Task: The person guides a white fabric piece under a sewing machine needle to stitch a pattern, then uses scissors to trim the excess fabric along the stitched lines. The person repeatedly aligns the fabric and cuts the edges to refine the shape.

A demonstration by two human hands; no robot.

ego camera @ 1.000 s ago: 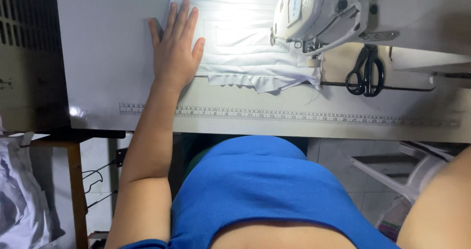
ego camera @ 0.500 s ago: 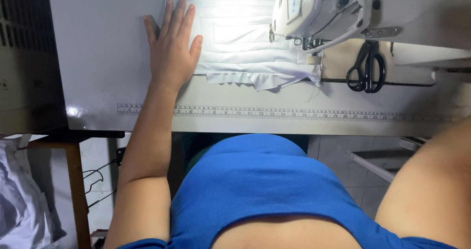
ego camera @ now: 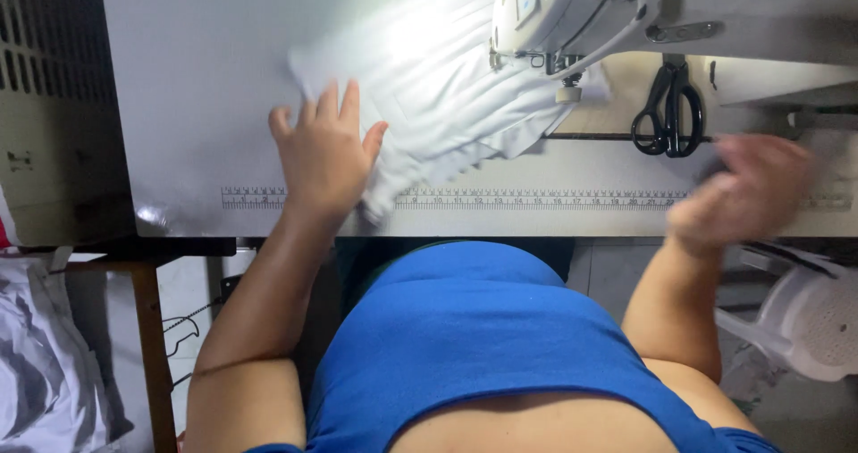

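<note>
Both hands near the table's front edge: left hand spread on white fabric, right hand blurred, grip unreadable.

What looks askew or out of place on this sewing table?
The white fabric piece lies skewed and bunched, one edge hanging over the table's front edge across the printed ruler strip. The left hand presses on it. The right hand is blurred. The black scissors hang tidily.

Lamp glare on white cloth; right hand motion-blurred.
</note>
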